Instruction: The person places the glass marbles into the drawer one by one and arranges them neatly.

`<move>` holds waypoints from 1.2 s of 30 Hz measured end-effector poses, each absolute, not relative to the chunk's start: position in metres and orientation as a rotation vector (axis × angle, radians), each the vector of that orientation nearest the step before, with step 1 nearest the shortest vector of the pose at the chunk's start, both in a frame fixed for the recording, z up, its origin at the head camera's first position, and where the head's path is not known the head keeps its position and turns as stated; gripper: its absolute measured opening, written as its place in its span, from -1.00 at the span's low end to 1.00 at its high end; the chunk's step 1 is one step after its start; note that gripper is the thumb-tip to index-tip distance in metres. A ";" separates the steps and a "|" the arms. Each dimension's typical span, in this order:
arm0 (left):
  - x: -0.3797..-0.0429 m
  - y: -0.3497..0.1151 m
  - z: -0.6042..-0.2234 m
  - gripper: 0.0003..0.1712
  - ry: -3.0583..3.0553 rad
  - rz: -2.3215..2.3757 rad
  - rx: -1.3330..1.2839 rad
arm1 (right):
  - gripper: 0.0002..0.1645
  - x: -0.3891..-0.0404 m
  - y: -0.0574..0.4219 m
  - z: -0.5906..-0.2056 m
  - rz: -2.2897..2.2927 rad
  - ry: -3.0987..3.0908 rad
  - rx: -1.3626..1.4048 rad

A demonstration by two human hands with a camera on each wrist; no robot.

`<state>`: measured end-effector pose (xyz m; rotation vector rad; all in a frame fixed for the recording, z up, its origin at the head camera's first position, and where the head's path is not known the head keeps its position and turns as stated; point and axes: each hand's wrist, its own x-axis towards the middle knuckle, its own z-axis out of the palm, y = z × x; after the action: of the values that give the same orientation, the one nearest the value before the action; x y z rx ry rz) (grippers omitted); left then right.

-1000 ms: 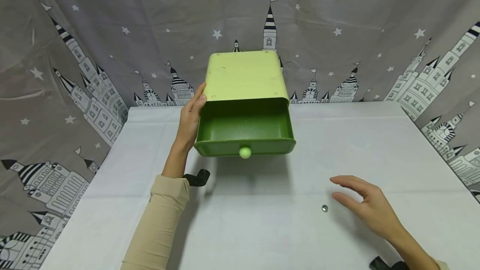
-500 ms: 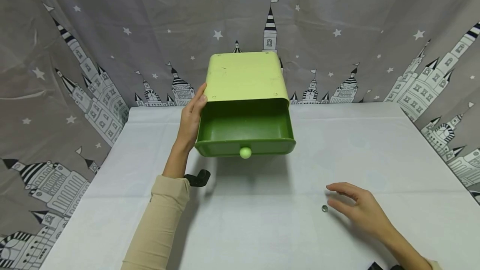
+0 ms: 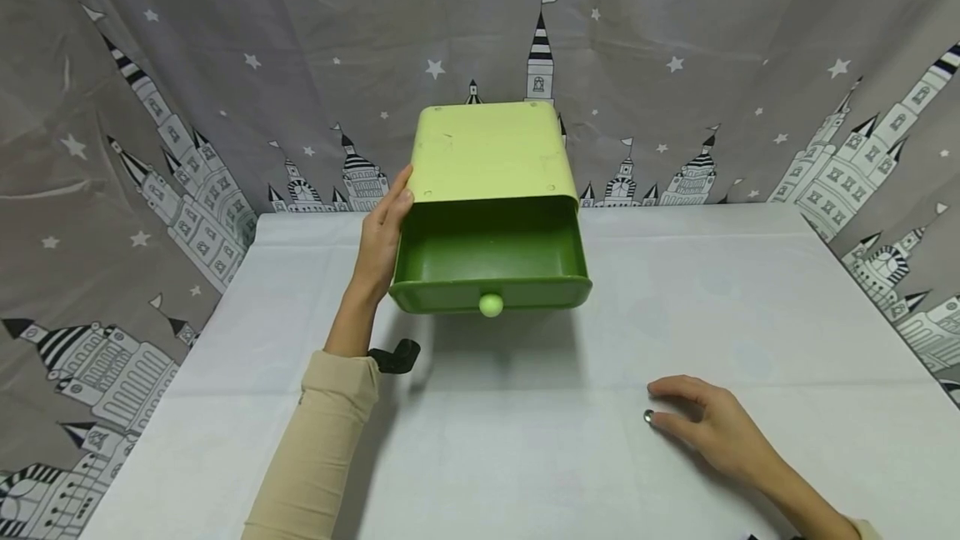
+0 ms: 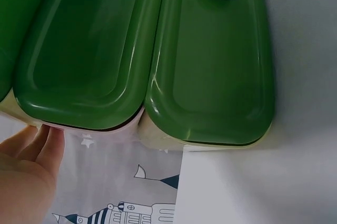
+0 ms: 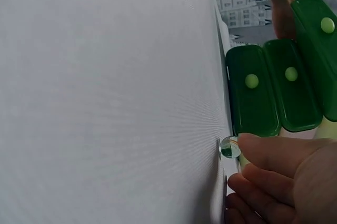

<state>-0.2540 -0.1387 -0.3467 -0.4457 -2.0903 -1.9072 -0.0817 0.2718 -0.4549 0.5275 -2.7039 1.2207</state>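
Note:
A small drawer cabinet with a pale yellow-green top (image 3: 487, 148) stands at the back of the table. Its dark green top drawer (image 3: 442, 296) is pulled out, and nothing shows inside. My left hand (image 3: 381, 244) lies against the cabinet's left side with straight fingers. Two closed lower drawers (image 4: 216, 66) appear in the left wrist view. On the cloth at right rests a clear glass marble (image 5: 230, 148) with coloured streaks inside. My right hand (image 3: 708, 427) is at the marble, thumb tip (image 5: 250, 148) touching or almost touching it, index finger held apart.
White cloth (image 3: 517, 457) covers the table. Behind it hangs a grey curtain (image 3: 315, 40) printed with castles and stars. A black wrist mount (image 3: 397, 357) sticks out from the left wrist, above the cloth.
My right hand has come down and leftward to the marble, its thumb now beside it. The left hand, cabinet and marble have stayed in place.

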 end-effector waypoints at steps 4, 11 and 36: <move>-0.253 -0.139 -0.346 -0.40 -2.080 -1.917 -0.448 | -0.62 -0.080 0.271 -0.455 1.197 -2.702 0.551; -0.253 -0.139 -0.347 -0.41 -2.080 -1.913 -0.444 | -0.64 -0.079 0.270 -0.454 1.126 -2.726 0.560; -0.253 -0.137 -0.346 -0.40 -2.076 -1.907 -0.435 | -0.77 -0.076 0.269 -0.455 1.116 -2.727 0.581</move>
<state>-0.2532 -0.1373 -0.3464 -0.4354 -2.0764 -1.9066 -0.0758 0.2691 -0.4546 0.5813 -2.7275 1.1158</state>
